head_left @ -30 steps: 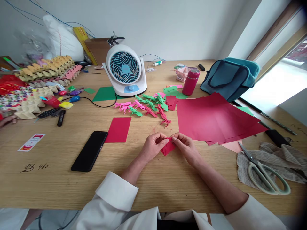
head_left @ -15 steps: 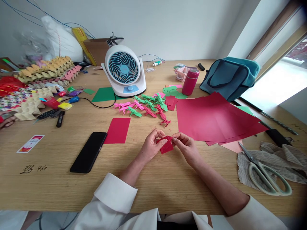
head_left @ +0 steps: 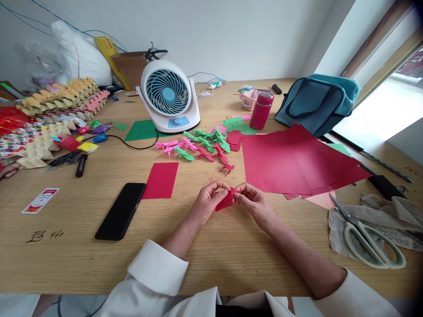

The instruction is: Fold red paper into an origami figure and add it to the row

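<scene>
A small folded piece of red paper is held just above the table, near its front middle. My left hand pinches its left side between thumb and fingers. From the other side, my right hand grips the paper's right edge, thumb against fingertips. Fingers cover the paper's upper part. Beyond my hands lies a pile of folded paper figures in green, pink and red. A flat red paper rectangle rests to the left, touching a black phone.
Large red sheets lie at right, near scissors on crumpled cloth. Behind stand a white fan, a red thermos and a teal bag. Egg-carton pieces crowd the left, where another person's hand shows.
The red paper has been folded narrower, its right part now turned in towards the left. My right hand has shifted slightly left, closer to my left hand. The whole view has moved a little.
</scene>
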Motion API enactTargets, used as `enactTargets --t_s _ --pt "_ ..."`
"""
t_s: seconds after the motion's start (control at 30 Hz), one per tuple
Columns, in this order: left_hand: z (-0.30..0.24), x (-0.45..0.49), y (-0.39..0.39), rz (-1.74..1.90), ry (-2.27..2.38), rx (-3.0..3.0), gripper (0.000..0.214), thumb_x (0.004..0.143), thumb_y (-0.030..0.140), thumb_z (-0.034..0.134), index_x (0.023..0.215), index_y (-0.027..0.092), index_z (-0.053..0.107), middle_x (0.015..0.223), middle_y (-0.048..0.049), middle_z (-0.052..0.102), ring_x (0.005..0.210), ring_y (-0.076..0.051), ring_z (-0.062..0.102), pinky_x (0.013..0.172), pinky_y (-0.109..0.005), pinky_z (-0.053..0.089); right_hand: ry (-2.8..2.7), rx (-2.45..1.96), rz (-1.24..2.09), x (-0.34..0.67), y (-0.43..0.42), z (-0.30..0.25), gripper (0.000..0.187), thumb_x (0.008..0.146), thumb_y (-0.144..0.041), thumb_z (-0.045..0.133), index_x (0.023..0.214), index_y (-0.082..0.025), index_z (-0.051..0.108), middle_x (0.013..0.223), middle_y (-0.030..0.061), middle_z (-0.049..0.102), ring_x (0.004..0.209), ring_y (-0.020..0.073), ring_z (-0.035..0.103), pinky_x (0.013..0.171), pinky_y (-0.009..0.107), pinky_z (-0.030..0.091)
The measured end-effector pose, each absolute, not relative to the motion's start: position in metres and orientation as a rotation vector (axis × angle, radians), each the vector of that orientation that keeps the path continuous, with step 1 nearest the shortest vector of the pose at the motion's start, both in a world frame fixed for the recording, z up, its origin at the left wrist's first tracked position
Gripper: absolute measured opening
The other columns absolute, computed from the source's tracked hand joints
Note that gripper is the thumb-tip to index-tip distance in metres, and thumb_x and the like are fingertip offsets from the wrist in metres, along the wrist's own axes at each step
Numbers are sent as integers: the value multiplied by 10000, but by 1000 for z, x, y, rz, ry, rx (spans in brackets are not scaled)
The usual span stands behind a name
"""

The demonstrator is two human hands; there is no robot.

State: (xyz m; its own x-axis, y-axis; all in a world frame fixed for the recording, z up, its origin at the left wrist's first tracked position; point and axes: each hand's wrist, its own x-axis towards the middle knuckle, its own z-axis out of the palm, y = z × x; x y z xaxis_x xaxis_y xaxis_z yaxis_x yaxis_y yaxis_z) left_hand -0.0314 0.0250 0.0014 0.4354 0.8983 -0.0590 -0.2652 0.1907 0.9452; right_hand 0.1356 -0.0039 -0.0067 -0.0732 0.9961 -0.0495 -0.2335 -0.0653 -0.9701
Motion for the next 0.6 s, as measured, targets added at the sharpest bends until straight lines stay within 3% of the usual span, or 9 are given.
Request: enactTargets --t_s 0.17,0.3,0.37,0.43,0.5,0.6 --pt "2 -29 24 844 686 835 308 768 415 767 888 175 615 744 2 623 592 -81 531 554 -201 414 -1074 -1079 1407 135 -6 -2 325 764 -492 750 795 -197 617 659 -12 618 638 134 543 657 277 429" --pt "4 -32 24 790 647 818 386 803 526 703 944 180 608 798 -18 605 597 -87 516 564 -220 421 -1085 -1093 1396 136 -6 -2 338 766 -510 735 787 -197 609 675 -4 619 647 143 540 660 284 432" --pt "5 -34 25 782 640 994 486 804 609 664 1040 188 604 917 -53 628 748 -135 591 669 -253 477 -1077 -1096 1385 136 -6 -2 334 773 -506 731 782 -195 608 671 -5 616 642 139 535 653 278 427" --pt "7 -37 26 825 654 1298 611 752 641 698 1154 195 585 1109 -99 620 1014 -215 604 872 -317 495 -1061 -1100 1375 137 -6 -3 323 783 -495 727 776 -196 605 652 -11 603 628 132 521 637 269 414" --pt "8 -38 26 911 698 1646 697 692 596 776 1229 203 568 1256 -124 563 1218 -276 518 1055 -385 417 -1040 -1098 1369 137 -5 -3 313 789 -484 727 769 -197 602 640 -17 588 616 125 505 618 260 400" --pt "8 -37 25 1025 833 2046 654 736 436 802 1301 233 544 1340 -126 499 1310 -287 449 1137 -435 351 -1015 -1074 1365 137 -5 -2 321 787 -486 728 748 -198 593 636 -19 582 607 120 500 608 254 397"
